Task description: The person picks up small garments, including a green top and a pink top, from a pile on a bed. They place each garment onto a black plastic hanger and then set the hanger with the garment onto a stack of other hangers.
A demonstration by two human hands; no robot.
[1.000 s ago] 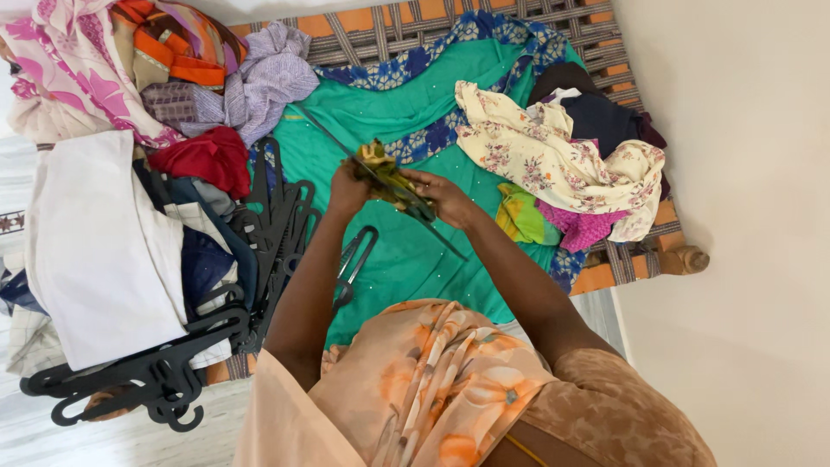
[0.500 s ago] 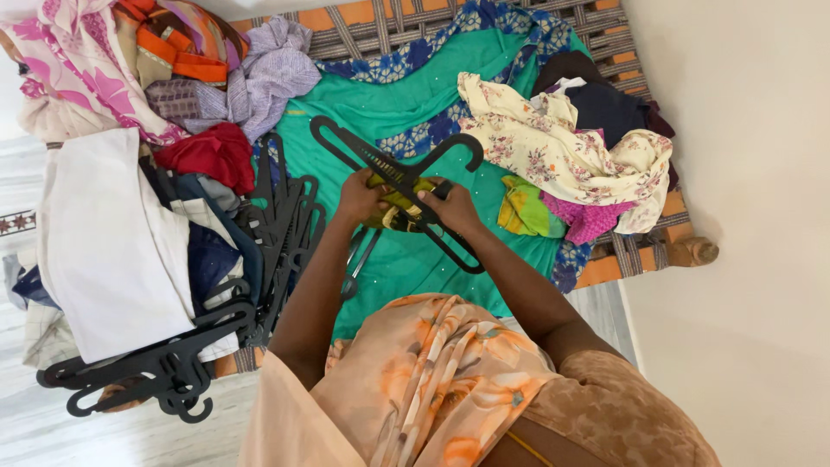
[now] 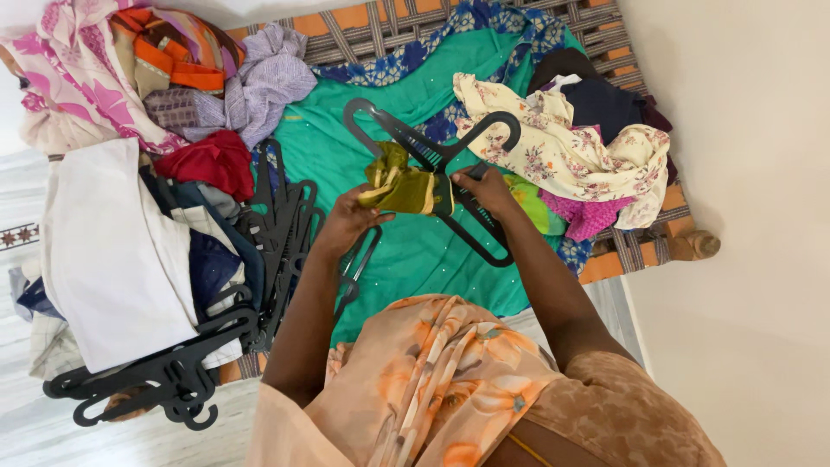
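My right hand [image 3: 488, 190] grips a black plastic hanger [image 3: 437, 156] near its middle, held flat above the teal cloth [image 3: 415, 251]. A small olive-green garment with a yellow edge [image 3: 402, 186] is draped over the hanger. My left hand [image 3: 350, 220] holds the lower left end of that garment, fingers curled under it. Both hands are over the middle of the woven cot.
A heap of black hangers [image 3: 277, 225] lies left of my hands, more hangers [image 3: 156, 376] at the cot's near left corner. Piled clothes [image 3: 130, 78] fill the left side. A floral garment [image 3: 562, 156] and dark clothes lie right. A cream wall [image 3: 743, 216] stands on the right.
The hanger has turned from edge-on to flat and shifted right and up. The olive garment now hangs over it, with my left hand lower on the cloth.
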